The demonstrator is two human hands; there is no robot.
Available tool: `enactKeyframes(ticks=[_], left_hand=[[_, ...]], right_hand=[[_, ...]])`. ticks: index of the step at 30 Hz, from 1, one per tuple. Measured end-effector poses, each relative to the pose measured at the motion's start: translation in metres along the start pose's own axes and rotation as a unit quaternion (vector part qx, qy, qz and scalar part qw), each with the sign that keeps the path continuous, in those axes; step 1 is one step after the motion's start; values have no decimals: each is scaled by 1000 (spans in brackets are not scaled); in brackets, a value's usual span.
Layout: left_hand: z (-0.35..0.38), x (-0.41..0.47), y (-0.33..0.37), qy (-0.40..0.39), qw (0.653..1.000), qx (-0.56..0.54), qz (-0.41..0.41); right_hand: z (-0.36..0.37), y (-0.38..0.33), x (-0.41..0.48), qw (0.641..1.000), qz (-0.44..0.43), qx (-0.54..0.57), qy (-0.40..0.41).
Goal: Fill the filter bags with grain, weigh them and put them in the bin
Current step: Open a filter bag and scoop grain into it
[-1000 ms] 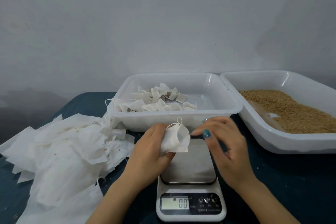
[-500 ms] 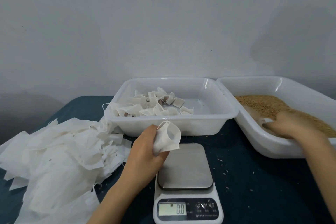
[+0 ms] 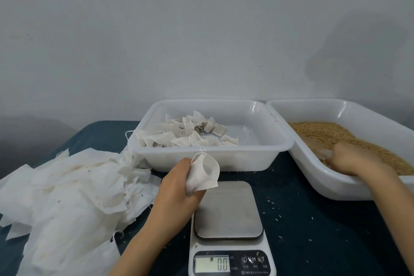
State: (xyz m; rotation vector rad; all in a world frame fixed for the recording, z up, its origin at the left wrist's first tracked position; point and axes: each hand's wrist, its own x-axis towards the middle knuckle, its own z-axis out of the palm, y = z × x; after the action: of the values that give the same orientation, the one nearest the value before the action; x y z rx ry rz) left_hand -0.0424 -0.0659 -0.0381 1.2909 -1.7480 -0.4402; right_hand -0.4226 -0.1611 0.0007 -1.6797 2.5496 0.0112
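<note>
My left hand [image 3: 177,186] grips an empty white filter bag [image 3: 203,173] with its mouth held open, just above the left rear corner of the scale [image 3: 228,210]. The scale's steel plate is bare and its display reads 0.0. My right hand [image 3: 349,158] is down in the brown grain [image 3: 336,134] inside the right white tray [image 3: 340,188], fingers curled into the grain. The middle white bin [image 3: 257,159] behind the scale holds several filled bags [image 3: 190,134] in its left half.
A loose heap of empty white filter bags [image 3: 67,190] covers the dark blue table's left side. Stray grains [image 3: 277,213] lie scattered on the table right of the scale. A plain grey wall stands behind both trays.
My right hand left the bag, moved right into the grain tray and now digs into the grain. My left hand keeps hold of the open bag over the scale.
</note>
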Motion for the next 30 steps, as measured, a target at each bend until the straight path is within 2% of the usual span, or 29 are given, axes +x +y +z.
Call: enactKeyframes(ticks=[5,8,11,13,17,20,23,27,30], left_hand=[[1,-1,1,-4,1000,-2,1],[1,-1,1,-2,1000,-8,-1],[1,-1,0,1,1000,-7,-1],[1,0,0,-1,1000,-7,0],[3,-1,1,-9,1000,0,9],[4,-2,2,-14,1000,6,15],[4,-2,1,-11,1000,10,14],[4,-1,0,5,1000,7,0],[3,0,-2,12,1000,2,-15]], right_hand=[[-5,-1,-2,999,14,15,29],[-11,0,-6,996,34,-61,61],[-15,3,-9,990,52,-127,28],[-10,6,-5,992,15,-129,-8],[-3,4,0,996,-79,-42,-21],[1,4,4,994,-108,21,-16],[2,5,8,994,-82,74,-5],[-1,12,8,989,-19,139,54],[-2,16,8,977,-5,208,39]])
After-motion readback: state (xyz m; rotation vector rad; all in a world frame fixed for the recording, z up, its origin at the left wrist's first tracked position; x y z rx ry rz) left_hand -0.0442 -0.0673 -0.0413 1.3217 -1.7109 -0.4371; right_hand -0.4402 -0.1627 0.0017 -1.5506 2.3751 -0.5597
